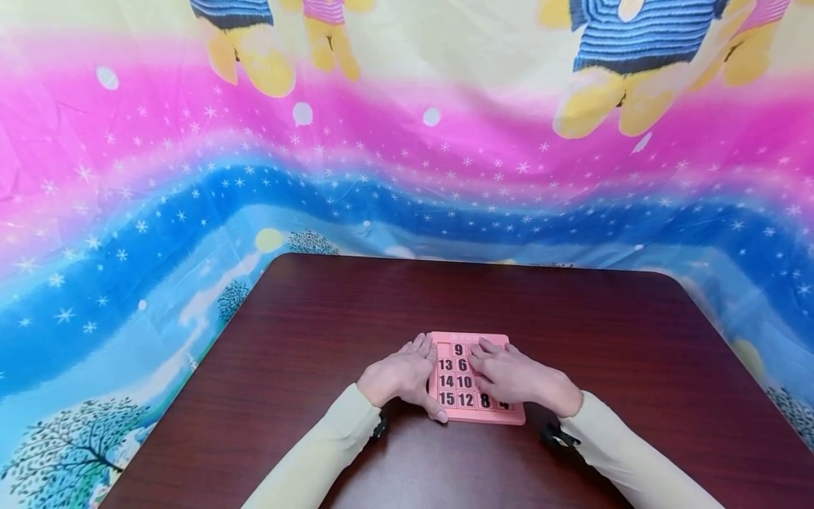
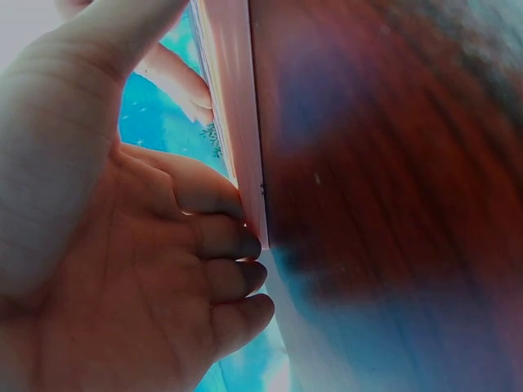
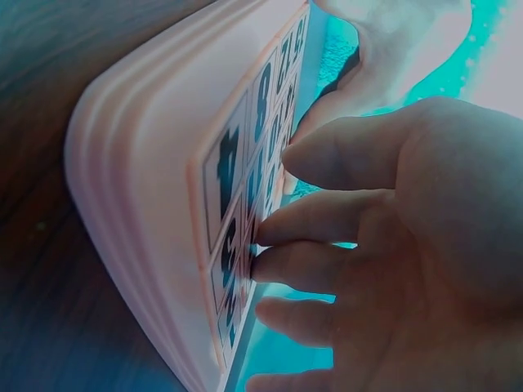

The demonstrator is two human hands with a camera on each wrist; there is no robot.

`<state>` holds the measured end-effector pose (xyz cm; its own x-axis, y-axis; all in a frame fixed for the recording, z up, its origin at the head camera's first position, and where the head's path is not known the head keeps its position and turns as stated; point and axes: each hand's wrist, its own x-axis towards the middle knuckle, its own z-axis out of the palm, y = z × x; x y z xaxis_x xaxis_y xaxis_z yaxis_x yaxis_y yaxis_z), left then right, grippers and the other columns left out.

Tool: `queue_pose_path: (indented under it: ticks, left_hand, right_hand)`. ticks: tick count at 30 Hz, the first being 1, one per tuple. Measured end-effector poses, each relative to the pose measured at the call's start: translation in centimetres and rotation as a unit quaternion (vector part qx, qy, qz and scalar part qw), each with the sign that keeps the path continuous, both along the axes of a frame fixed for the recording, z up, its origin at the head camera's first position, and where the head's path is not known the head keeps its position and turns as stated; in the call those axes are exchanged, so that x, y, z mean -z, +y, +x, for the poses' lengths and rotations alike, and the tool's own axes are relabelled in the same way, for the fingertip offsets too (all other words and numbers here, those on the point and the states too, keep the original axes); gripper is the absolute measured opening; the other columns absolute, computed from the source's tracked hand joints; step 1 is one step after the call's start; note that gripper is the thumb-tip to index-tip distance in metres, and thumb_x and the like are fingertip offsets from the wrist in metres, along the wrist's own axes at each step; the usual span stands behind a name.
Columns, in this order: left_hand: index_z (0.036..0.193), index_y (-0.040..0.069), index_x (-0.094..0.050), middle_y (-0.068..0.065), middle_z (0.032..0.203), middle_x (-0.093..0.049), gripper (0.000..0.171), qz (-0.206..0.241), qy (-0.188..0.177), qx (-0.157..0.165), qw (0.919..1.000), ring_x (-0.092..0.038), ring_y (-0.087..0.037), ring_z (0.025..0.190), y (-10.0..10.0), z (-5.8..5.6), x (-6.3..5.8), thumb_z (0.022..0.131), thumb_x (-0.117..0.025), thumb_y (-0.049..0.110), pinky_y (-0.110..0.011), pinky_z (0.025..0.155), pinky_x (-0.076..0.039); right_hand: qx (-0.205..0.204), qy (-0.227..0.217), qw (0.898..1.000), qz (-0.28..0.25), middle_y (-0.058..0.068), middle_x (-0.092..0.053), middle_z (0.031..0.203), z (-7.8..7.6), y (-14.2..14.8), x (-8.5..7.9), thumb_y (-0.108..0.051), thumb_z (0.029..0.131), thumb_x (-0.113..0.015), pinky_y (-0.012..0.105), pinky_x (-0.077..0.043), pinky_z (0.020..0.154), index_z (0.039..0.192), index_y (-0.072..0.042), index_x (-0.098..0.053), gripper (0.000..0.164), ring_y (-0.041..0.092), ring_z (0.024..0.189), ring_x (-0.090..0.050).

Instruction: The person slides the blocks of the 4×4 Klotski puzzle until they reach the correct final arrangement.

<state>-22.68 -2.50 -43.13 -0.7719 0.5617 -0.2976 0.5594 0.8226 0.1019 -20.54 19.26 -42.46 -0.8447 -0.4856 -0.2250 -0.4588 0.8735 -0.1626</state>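
Observation:
A pink number sliding puzzle (image 1: 467, 418) lies flat on the table, its black-numbered tiles set in a raised frame. The gap in the tile grid shows at the upper left, beside the 9. My left hand (image 1: 407, 373) holds the puzzle by its left side, thumb at the near left corner and fingers along the edge. Over the right half of the tiles, my right hand (image 1: 518, 378) reaches with extended fingers, and its fingertips (image 3: 274, 260) touch the tile faces. That hand covers several tiles. In the left wrist view the puzzle's side (image 2: 237, 122) meets the left fingertips.
A dark reddish-brown table (image 1: 356, 304) with rounded far corners bears the puzzle near its front middle. Behind and beside it hangs a colourful cloth (image 1: 394, 162) with snowflakes and cartoon figures. Dark straps sit at both wrists, under pale sleeves (image 1: 324, 452).

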Motion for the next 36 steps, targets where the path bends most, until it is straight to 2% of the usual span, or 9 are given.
queue_pose_path:
  ticks: [12, 18, 26, 31, 36]
  left_hand:
    - [0.156, 0.001, -0.019, -0.017, 0.165, -0.011, 0.133, -0.002, 0.001, -0.004, 1.0000, -0.010, -0.026, 0.154, 0.0, 0.0, 0.0, 0.062, -0.076, 0.075, -0.034, 0.126, -0.018]
    - [0.156, 0.001, -0.019, -0.017, 0.165, -0.012, 0.133, 0.000, 0.002, -0.001, 1.0000, -0.011, -0.027, 0.154, 0.0, 0.0, 0.0, 0.062, -0.075, 0.076, -0.035, 0.126, -0.018]
    - [0.155, 0.001, -0.020, -0.018, 0.164, -0.013, 0.132, -0.003, 0.006, 0.000, 1.0000, -0.012, -0.027, 0.154, 0.0, 0.1, 0.0, 0.062, -0.075, 0.076, -0.035, 0.126, -0.019]
    - [0.156, 0.001, -0.019, -0.018, 0.165, -0.012, 0.132, -0.002, 0.003, 0.001, 1.0000, -0.012, -0.028, 0.154, 0.0, 0.0, 0.0, 0.063, -0.075, 0.075, -0.036, 0.126, -0.019]
    - [0.156, 0.000, -0.019, -0.018, 0.164, -0.012, 0.132, -0.001, 0.004, 0.004, 1.0000, -0.012, -0.028, 0.154, 0.0, 0.0, 0.0, 0.063, -0.074, 0.076, -0.036, 0.126, -0.019]
  right_hand:
    - [0.007, 0.041, 0.999, 0.023, 0.015, -0.047, 0.151, 0.2, -1.2, -0.2, -0.030, 0.098, -0.058, 0.070, -0.029, 0.112, 0.140, -0.008, -0.054, 0.048, 0.039, 0.145, -0.034]
    - [0.019, 0.044, 0.998, 0.032, 0.010, -0.047, 0.152, 0.3, -1.9, -0.1, -0.032, 0.096, -0.059, 0.065, -0.029, 0.115, 0.143, -0.009, -0.052, 0.052, 0.034, 0.147, -0.032]
    - [-0.010, 0.051, 0.998, 0.027, 0.010, -0.046, 0.152, -0.1, -2.4, 0.1, -0.032, 0.098, -0.056, 0.066, -0.033, 0.112, 0.143, -0.010, -0.051, 0.051, 0.033, 0.146, -0.033]
    - [-0.010, 0.040, 0.999, 0.004, 0.010, -0.046, 0.152, -0.3, -2.7, 0.0, -0.031, 0.098, -0.056, 0.067, -0.031, 0.113, 0.144, -0.011, -0.051, 0.050, 0.033, 0.147, -0.032]
    - [-0.026, 0.037, 0.999, -0.010, 0.011, -0.046, 0.152, -0.5, -3.2, 0.1, -0.030, 0.099, -0.054, 0.067, -0.030, 0.113, 0.144, -0.009, -0.050, 0.050, 0.033, 0.147, -0.032]
